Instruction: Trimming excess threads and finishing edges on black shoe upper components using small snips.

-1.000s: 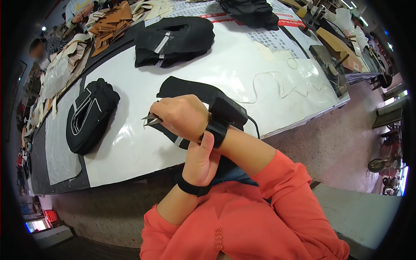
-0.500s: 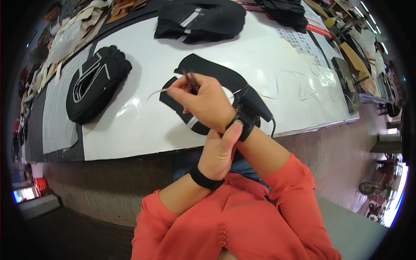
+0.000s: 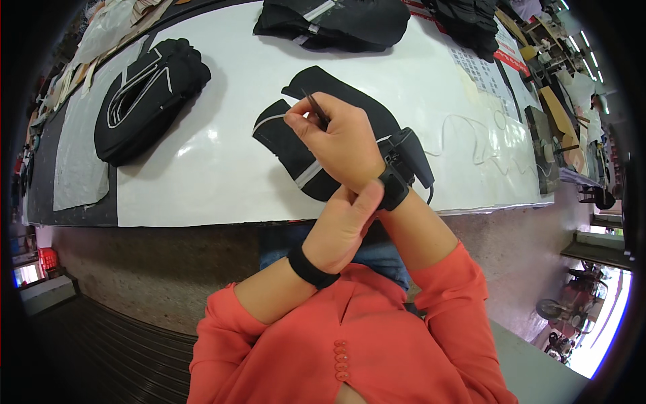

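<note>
I see the long white glossy worktable (image 3: 222, 188) as my landmark, filling the upper view. On its far edge lies a heap of black fabric pieces with grey stripes (image 3: 333, 23); toward its left end sits a stack of black cut panels with white trim (image 3: 145, 97). At the table's middle, close to its near edge, lies the flat black curved fabric piece with a pale stripe (image 3: 303, 148). Above that piece, my right hand (image 3: 343, 145) is curled, thumb and fingers pinching slim dark metal tweezers (image 3: 315, 109), the tip pointing away over the fabric. My left hand (image 3: 340, 225) is at the table's near edge, fingers closed against the right wrist, touching its black wrist-strapped device (image 3: 404, 165).
</note>
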Action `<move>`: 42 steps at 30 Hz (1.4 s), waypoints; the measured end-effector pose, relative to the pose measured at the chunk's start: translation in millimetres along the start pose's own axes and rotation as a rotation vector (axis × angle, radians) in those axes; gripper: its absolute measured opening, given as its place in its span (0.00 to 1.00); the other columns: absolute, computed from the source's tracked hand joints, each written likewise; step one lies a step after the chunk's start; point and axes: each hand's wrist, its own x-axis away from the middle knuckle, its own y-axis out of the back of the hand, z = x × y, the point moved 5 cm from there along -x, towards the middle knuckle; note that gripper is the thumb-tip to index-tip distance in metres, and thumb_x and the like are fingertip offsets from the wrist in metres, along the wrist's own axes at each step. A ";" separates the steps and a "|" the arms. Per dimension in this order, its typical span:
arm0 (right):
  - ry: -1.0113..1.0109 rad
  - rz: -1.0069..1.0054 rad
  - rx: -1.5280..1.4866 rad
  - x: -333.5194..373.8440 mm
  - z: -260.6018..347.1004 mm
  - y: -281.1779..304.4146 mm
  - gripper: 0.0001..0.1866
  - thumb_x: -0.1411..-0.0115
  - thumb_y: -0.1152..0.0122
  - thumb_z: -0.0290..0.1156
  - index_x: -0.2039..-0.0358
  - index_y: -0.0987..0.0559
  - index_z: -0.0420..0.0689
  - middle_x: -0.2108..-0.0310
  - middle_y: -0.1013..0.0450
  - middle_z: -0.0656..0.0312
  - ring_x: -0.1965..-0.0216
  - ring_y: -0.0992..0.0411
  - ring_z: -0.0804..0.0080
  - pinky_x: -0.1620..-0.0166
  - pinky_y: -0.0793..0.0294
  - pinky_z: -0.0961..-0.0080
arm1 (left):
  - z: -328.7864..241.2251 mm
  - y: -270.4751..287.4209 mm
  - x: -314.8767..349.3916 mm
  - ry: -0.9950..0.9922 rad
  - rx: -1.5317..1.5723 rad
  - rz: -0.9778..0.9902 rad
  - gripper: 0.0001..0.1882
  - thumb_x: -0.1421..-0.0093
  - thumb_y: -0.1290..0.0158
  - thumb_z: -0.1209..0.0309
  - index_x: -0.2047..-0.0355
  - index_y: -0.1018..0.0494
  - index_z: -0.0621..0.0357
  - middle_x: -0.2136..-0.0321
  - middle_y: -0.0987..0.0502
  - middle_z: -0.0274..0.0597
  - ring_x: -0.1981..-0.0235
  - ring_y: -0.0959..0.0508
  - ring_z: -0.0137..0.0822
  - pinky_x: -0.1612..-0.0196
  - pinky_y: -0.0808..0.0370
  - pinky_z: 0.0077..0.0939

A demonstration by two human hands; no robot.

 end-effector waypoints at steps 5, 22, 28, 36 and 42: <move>-0.213 -0.061 -0.394 -13.1 -3.1 29.6 0.14 0.39 0.33 0.36 0.63 0.20 0.37 0.77 0.29 0.69 0.77 0.30 0.83 0.71 0.25 0.83 | -15.6 10.7 21.9 0.141 -0.083 -0.139 0.22 0.24 0.61 0.60 0.38 0.37 0.61 0.40 0.30 0.47 0.39 0.30 0.37 0.34 0.37 0.35; 0.120 0.215 0.595 -44.0 -38.6 83.2 0.11 0.40 0.37 0.34 0.65 0.18 0.39 0.72 0.21 0.52 0.72 0.23 0.58 0.64 0.26 0.70 | -93.6 64.5 23.2 -0.546 -2.133 -0.310 0.27 0.44 0.37 0.61 0.45 0.25 0.57 0.37 0.33 0.47 0.35 0.37 0.55 0.33 0.44 0.56; 0.008 0.241 0.541 -44.6 -52.2 76.8 0.12 0.39 0.37 0.35 0.63 0.19 0.38 0.71 0.21 0.55 0.74 0.27 0.65 0.63 0.27 0.71 | -89.6 68.5 17.4 -0.579 -2.145 -0.284 0.30 0.44 0.37 0.55 0.44 0.26 0.55 0.38 0.31 0.44 0.34 0.37 0.52 0.33 0.44 0.54; 0.107 0.312 0.665 -50.3 -22.9 74.4 0.11 0.41 0.38 0.34 0.66 0.19 0.38 0.72 0.21 0.52 0.73 0.25 0.63 0.63 0.26 0.70 | -67.3 52.8 40.4 -0.503 -2.037 -0.181 0.33 0.48 0.34 0.56 0.44 0.26 0.56 0.42 0.28 0.49 0.36 0.34 0.53 0.34 0.40 0.54; 0.057 0.612 0.404 -43.2 -16.0 34.6 0.10 0.43 0.37 0.31 0.70 0.20 0.36 0.64 0.18 0.59 0.68 0.28 0.80 0.62 0.29 0.77 | -48.3 51.1 64.9 -0.441 -1.953 -0.133 0.33 0.50 0.33 0.59 0.44 0.26 0.54 0.42 0.30 0.47 0.37 0.34 0.53 0.35 0.40 0.56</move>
